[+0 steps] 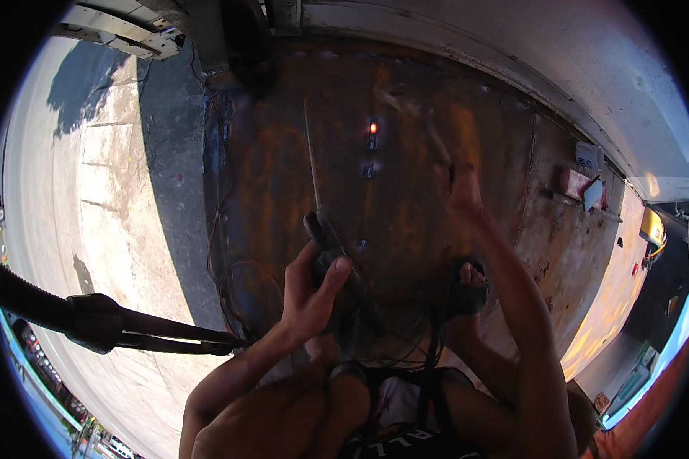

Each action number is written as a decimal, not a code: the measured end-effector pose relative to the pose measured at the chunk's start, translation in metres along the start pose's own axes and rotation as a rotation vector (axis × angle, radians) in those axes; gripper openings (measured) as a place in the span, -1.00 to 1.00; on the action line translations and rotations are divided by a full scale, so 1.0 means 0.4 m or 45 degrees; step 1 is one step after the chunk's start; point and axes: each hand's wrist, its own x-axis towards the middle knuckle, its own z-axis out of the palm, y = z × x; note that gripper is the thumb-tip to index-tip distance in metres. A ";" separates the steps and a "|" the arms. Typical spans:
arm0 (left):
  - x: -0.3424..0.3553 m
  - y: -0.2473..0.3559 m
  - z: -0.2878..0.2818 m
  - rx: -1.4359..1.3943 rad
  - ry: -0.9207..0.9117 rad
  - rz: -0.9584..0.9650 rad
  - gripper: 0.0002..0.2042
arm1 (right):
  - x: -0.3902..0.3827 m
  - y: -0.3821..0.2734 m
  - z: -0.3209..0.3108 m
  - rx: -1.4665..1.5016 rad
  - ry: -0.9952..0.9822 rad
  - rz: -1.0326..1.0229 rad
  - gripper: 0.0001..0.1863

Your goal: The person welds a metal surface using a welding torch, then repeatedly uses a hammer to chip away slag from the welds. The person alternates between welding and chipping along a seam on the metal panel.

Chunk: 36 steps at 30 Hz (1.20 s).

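Observation:
My left hand [311, 292] is wrapped round a black welding electrode holder [328, 233], thumb along its top. From its jaws a thin welding rod [311, 153] points away over the rusty steel plate [275, 183]. My right hand [462, 190] is closed on the handle of what looks like a hammer [436, 141], smeared by motion; its head is blurred, up and left of the hand. Left of that hand, a weld spot [373, 128] glows orange on the plate. Nearer to me, a dull weld spot [369, 171] and a smaller weld mark [362, 245] lie roughly in line with it.
Cables [220, 206] run along the plate's left edge. At right sit a white cylindrical container [589, 156] and a reddish box [572, 183]. A pale metal wall [513, 57] borders the far side. My sandalled foot [468, 289] rests on the plate. A dark hose-like arm [99, 321] crosses at left.

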 end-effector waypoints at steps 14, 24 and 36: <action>-0.011 -0.027 -0.038 0.021 -0.020 0.076 -0.66 | 0.176 -0.320 -0.087 0.824 0.214 -0.026 -0.34; -0.003 -0.020 -0.029 -0.107 -0.026 0.096 -0.64 | -0.002 -0.073 -0.014 -0.060 -0.316 0.655 -0.42; 0.022 -0.017 -0.014 -0.044 -0.066 0.110 -0.59 | 0.005 -0.004 -0.017 -0.271 -0.271 0.354 -0.44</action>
